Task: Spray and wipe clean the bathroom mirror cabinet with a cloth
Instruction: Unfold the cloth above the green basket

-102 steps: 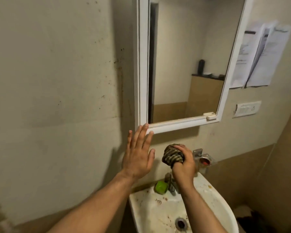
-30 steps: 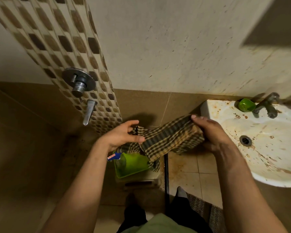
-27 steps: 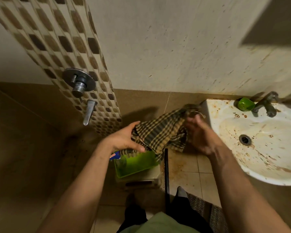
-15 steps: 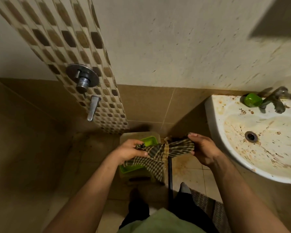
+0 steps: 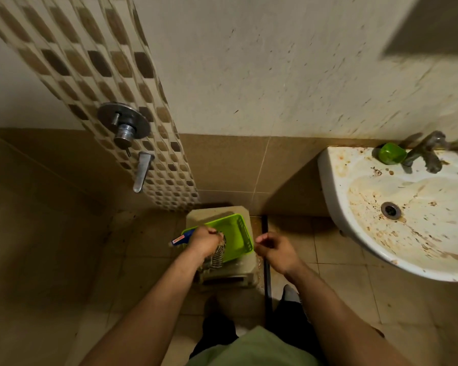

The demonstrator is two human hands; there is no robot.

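I look down at the bathroom floor. My left hand (image 5: 203,241) grips the bunched checked cloth (image 5: 218,256) over the left part of a green plastic basket (image 5: 236,233), which sits on a low beige stool (image 5: 245,273). A blue spray bottle (image 5: 181,238) pokes out to the left from under that hand. My right hand (image 5: 274,249) hovers just right of the basket with loosely curled fingers and holds nothing. The mirror cabinet is out of view.
A stained white sink (image 5: 339,196) juts out at the right, with a tap (image 5: 426,151) and a green soap dish (image 5: 390,153) on its rim. A shower valve (image 5: 123,125) and spout (image 5: 142,171) stick out of the tiled column at the left. A dark rod (image 5: 267,262) stands beside the stool.
The view dropped from the mirror to the floor. Both hands folded the cloth and lowered it; my right hand has let go, and my left hand alone holds it at the basket.
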